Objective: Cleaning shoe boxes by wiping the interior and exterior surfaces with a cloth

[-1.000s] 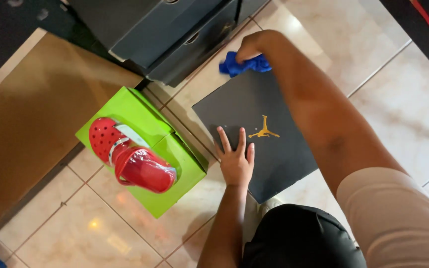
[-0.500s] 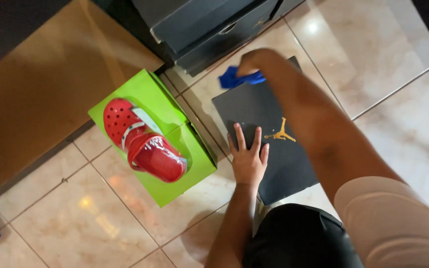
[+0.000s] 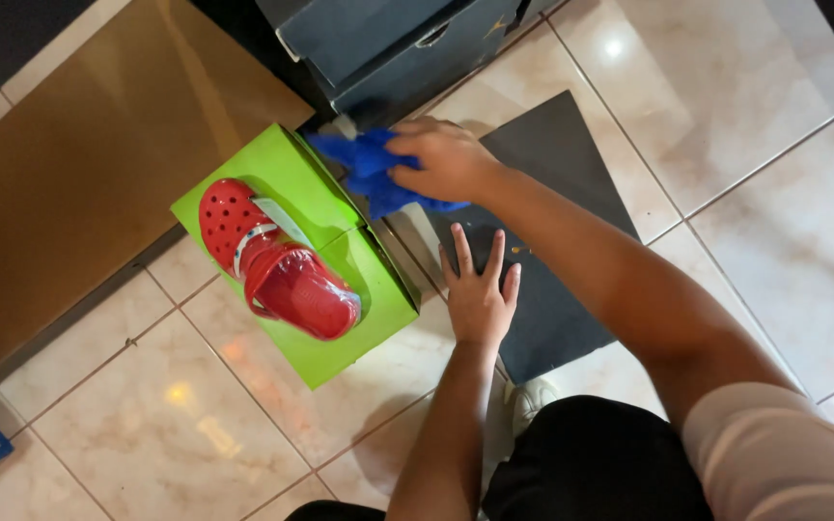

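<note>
On the floor, a red clog (image 3: 277, 262) rests on the green box (image 3: 293, 253). My right hand (image 3: 441, 159), closed on the blue cloth (image 3: 371, 169), has swept from the dark lid's (image 3: 557, 227) far corner toward that box. My left hand (image 3: 480, 289) still presses flat, fingers spread, on the lid's left edge.

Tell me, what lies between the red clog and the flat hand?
In the head view, only green box top, its edge, then a strip of tiled floor separates the red clog from the left hand.
</note>
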